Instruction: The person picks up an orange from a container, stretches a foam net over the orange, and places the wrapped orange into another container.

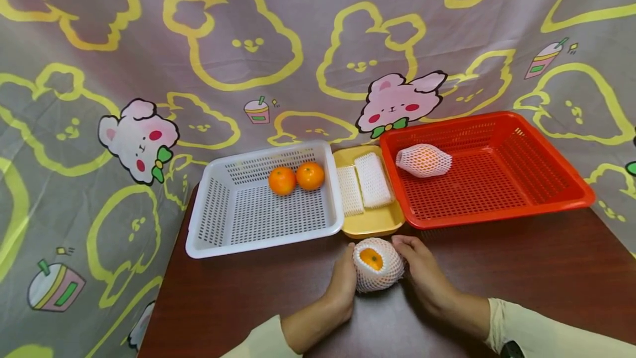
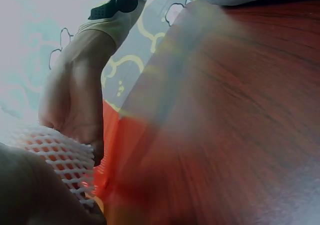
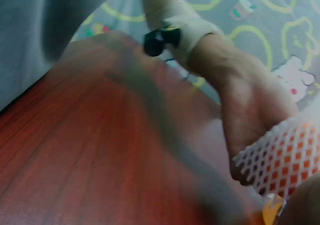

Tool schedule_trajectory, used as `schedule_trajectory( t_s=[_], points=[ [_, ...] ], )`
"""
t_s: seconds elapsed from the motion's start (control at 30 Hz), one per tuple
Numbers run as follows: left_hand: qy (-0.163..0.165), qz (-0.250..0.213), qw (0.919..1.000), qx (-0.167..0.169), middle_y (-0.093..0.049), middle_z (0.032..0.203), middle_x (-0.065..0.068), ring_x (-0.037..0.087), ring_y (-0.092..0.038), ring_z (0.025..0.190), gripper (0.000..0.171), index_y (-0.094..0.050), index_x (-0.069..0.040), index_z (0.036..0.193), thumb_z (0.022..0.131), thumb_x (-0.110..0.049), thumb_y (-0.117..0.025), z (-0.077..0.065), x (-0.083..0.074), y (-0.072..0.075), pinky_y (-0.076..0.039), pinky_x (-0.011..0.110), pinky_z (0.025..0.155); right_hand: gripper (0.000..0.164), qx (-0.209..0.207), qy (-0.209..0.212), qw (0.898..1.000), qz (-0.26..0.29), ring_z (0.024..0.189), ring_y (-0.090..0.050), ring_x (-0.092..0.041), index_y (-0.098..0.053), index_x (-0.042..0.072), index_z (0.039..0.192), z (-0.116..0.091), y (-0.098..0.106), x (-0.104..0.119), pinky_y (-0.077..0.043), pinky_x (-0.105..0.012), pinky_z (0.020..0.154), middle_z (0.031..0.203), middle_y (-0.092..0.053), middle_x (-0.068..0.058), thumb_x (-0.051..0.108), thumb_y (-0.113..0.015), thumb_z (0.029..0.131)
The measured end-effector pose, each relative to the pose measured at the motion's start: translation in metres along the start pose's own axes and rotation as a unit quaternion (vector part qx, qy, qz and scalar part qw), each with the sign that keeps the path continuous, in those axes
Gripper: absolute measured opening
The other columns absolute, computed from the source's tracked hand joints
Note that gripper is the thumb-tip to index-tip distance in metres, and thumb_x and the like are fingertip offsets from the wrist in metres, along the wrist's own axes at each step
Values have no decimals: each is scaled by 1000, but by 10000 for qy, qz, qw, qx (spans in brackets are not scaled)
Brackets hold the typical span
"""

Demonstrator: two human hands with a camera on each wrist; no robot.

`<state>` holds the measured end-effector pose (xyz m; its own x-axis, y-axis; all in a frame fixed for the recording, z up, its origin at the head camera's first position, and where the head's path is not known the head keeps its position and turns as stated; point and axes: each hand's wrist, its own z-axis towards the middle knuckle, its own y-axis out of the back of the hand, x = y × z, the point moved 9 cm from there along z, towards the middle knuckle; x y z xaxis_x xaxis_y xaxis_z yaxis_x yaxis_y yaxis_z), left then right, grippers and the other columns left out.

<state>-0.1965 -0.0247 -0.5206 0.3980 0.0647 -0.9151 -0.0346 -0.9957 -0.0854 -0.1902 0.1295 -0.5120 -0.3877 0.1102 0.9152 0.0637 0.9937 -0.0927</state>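
Observation:
An orange (image 1: 371, 259) in a white foam net sleeve (image 1: 380, 280) is held between both hands, just in front of the yellow tray. The sleeve's open end faces up, baring part of the peel. My left hand (image 1: 343, 280) grips the left side, its fingers partly hidden behind the net. On the opposite side, my right hand (image 1: 427, 275) holds the sleeve with thumb and fingers near its upper right edge. In the left wrist view the net (image 2: 62, 157) stretches between the two palms. Orange peel shows through the mesh (image 3: 285, 157) in the right wrist view.
Two bare oranges (image 1: 296, 178) lie in a white basket (image 1: 263, 245) at the left. The yellow tray (image 1: 370, 228) holds flat foam net sleeves (image 1: 372, 181). At right, a red basket (image 1: 502, 211) contains a netted fruit (image 1: 424, 160). A patterned cloth (image 1: 308, 43) hangs behind the dark wooden table (image 1: 238, 291).

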Motion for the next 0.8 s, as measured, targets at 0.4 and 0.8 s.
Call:
schedule_trajectory(
  t_s=[0.4, 0.8],
  points=[
    [-216, -485, 9983, 229, -50, 147, 12, 23, -41, 139, 53, -49, 0, 143, 109, -34, -26, 2, -19, -1, -23, 44, 125, 57, 1568, -183, 9837, 857, 111, -62, -3, -27, -8, 151, 1, -4, 5, -54, -27, 99, 123, -62, 6, 18, -52, 107],
    [-92, -1383, 9887, 579, -59, 138, 8, 14, -55, 123, 55, -46, 1, 145, 106, -35, -32, 0, -20, -11, -39, 28, 111, 36, 1061, -66, 9893, 999, 90, -64, -4, -42, 1, 131, 6, 0, 3, -55, -20, 78, 100, -70, 10, -4, -53, 98]
  ],
)
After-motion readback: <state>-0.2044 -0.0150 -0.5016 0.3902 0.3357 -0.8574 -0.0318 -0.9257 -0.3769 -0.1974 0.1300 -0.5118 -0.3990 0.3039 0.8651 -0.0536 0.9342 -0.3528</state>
